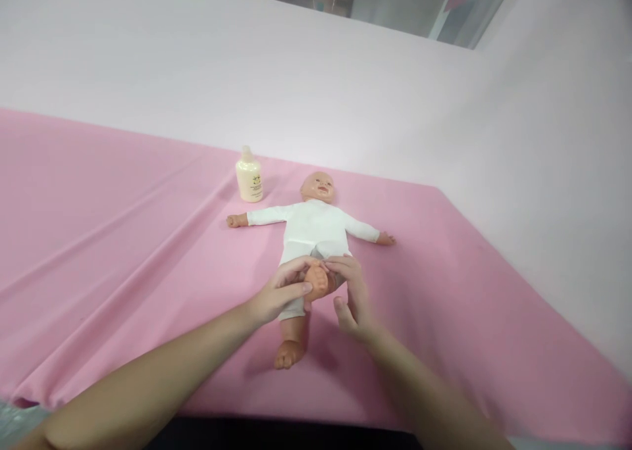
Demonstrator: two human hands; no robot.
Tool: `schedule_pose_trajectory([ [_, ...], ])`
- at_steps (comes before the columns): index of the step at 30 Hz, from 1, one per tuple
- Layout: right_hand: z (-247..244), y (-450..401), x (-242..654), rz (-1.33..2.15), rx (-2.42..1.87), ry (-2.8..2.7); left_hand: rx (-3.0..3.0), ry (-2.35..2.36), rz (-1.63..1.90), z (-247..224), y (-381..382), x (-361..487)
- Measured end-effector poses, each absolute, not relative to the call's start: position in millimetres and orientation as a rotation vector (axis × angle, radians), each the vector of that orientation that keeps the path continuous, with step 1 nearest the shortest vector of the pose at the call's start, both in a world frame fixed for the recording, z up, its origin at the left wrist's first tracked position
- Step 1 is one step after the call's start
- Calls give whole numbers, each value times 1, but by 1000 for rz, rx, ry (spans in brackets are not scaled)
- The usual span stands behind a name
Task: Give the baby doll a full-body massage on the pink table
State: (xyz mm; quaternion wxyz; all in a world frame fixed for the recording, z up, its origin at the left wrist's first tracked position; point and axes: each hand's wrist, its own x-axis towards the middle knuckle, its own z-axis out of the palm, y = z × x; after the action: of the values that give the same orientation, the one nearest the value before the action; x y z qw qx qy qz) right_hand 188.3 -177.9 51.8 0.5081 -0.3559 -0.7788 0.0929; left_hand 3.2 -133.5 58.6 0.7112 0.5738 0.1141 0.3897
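A baby doll [317, 225] in a white long-sleeved outfit lies on its back, head away from me and arms spread. One leg lies straight toward me, its bare foot [289, 354] near the front of the table. The other foot [316, 282] is raised, toes facing me. My left hand [285, 290] is closed around that raised foot, thumb near its sole. My right hand [353, 297] is beside it on the right, thumb apart from the fingers, whose tips touch the raised foot or leg near the toes.
A cream pump bottle [250, 180] stands behind the doll's outstretched arm at the left. A pink cloth [148, 239] with folds at the left covers the table. A white wall [197, 75] rises behind the table, with a window [395, 6] at the top.
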Motion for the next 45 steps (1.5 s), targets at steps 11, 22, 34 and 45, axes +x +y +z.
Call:
schedule_pose_trajectory([
  [11, 53, -177, 179, 61, -1002, -1924, 1198, 220, 902, 50, -129, 4],
  [22, 49, -174, 177, 7, -1033, -1907, 1265, 227, 969, 52, -129, 4],
  [34, 43, -172, 181, -77, -982, -1949, 1415, 292, 1019, 58, -131, 4],
  [45, 48, -173, 178, -23, -1000, -1932, 1479, 262, 1054, 56, -129, 5],
])
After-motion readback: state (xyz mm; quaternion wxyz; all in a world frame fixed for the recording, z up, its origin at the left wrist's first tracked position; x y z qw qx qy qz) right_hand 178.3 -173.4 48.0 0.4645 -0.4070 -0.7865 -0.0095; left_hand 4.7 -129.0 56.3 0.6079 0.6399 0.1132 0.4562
